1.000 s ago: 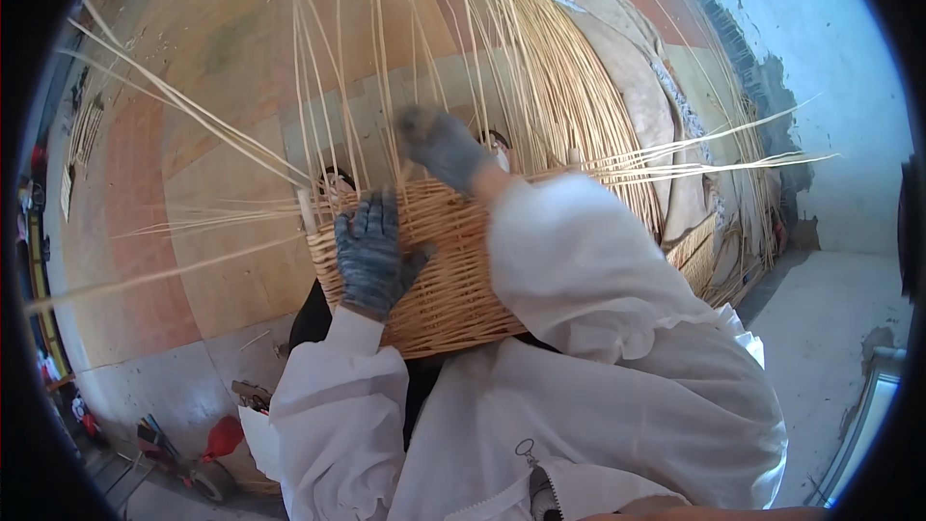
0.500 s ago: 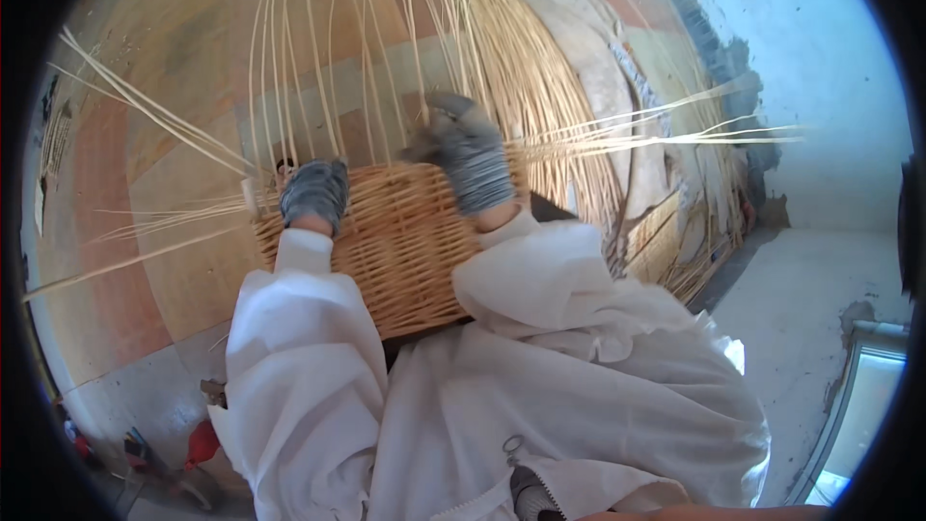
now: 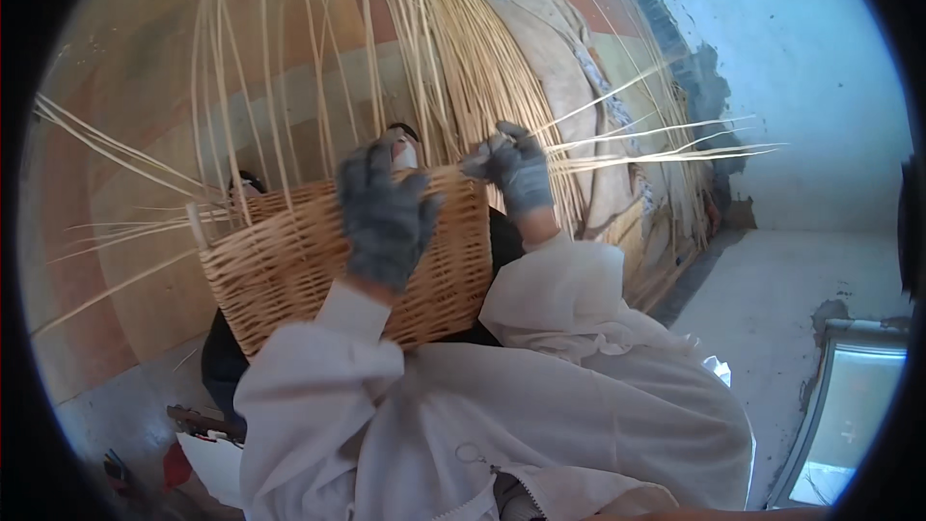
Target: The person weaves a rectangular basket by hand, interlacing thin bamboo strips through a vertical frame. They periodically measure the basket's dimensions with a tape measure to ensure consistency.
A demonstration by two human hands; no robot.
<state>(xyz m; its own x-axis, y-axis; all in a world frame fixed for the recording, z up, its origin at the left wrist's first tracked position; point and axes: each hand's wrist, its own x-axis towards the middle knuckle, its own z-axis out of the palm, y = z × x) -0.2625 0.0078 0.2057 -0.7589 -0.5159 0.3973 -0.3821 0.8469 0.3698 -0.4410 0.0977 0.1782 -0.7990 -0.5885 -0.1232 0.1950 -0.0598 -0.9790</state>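
Note:
A wicker basket [image 3: 260, 275] of tan woven rods lies tilted across my lap, with long unwoven rods standing up from its far edge and spreading from its sides. My left hand [image 3: 384, 222], in a grey glove, hovers over the middle of the woven face with fingers apart, slightly blurred. At the far right corner my right hand [image 3: 521, 172], also grey-gloved, has its fingers bent together at the rim. What they pinch is too small to make out. Pale rods [image 3: 666, 140] stick out to the right just beyond that hand.
A large bundle of loose rods [image 3: 502, 58] lies on the floor beyond the basket, beside a beige cloth [image 3: 569, 77]. A rough white wall [image 3: 801, 135] rises at the right. A red object [image 3: 177, 466] is at the lower left.
My left hand has moved right, from the basket's far left corner to over its middle. My right hand has shifted right to the far right corner. The basket has moved left and tilted.

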